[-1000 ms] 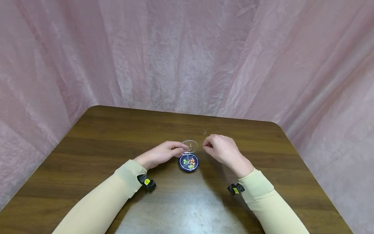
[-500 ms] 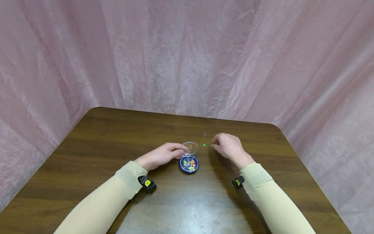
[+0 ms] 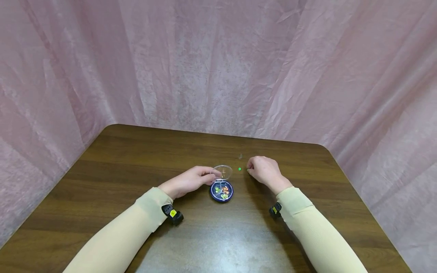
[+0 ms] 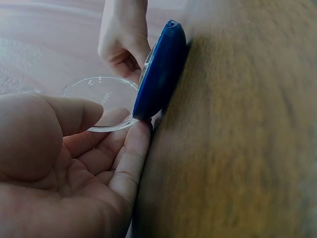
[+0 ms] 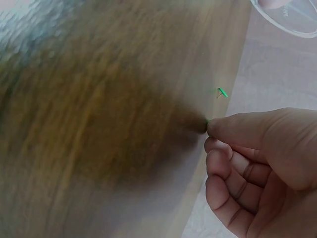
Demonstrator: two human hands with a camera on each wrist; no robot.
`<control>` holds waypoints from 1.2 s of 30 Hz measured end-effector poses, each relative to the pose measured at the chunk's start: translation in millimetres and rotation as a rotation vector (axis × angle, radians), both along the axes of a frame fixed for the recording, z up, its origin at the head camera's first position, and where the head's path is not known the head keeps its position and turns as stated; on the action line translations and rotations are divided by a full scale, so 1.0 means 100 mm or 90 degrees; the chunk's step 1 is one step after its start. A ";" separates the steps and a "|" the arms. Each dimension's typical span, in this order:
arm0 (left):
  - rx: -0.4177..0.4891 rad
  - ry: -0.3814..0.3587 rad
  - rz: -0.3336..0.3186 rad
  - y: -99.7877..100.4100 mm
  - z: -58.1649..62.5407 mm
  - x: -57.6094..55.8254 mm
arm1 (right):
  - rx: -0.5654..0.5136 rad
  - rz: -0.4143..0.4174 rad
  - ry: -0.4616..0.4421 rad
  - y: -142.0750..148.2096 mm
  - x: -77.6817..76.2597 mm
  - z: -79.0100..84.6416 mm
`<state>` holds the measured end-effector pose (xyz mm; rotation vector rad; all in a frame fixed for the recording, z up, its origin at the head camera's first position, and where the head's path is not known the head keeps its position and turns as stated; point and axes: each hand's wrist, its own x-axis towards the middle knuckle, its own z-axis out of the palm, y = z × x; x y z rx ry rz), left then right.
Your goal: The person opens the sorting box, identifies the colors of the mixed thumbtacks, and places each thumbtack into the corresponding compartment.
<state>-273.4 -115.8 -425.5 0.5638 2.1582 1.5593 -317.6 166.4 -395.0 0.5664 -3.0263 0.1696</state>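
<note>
A round blue case (image 3: 221, 191) lies on the table, its clear lid (image 3: 226, 167) swung up. Green, orange and yellow-green pieces sit in its divided compartments. My left hand (image 3: 191, 181) holds the lid, thumb on one side and fingers behind it in the left wrist view. Right of the lid, a green thumbtack (image 3: 239, 169) lies on the table; the right wrist view shows its flat head (image 5: 223, 92) and thin shank. My right hand (image 3: 264, 170) pinches a second green tack, of which only a sliver shows at the thumb tip; its fingers nearly hide it.
The brown wooden table (image 3: 164, 146) reaches back to a pink curtain (image 3: 218, 68). A small clear, pale speck (image 3: 240, 156) lies behind the green tack. Each wrist wears a black camera strap.
My right hand has moved right from beside the lid, uncovering two green tacks. It now covers the right-hand one between its fingertips. My left hand stays at the lid.
</note>
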 end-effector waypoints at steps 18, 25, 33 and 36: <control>-0.019 -0.002 0.004 0.01 0.02 0.00 | -0.014 0.030 0.036 0.06 0.13 -0.01; -0.016 -0.013 0.006 -0.01 0.03 0.00 | -0.030 0.036 0.053 0.07 0.17 0.05; -0.009 -0.011 0.001 -0.02 0.03 0.01 | -0.027 0.019 0.037 0.06 0.15 0.05; -0.006 -0.008 0.001 -0.01 0.04 0.01 | -0.016 0.023 0.034 0.06 0.14 0.03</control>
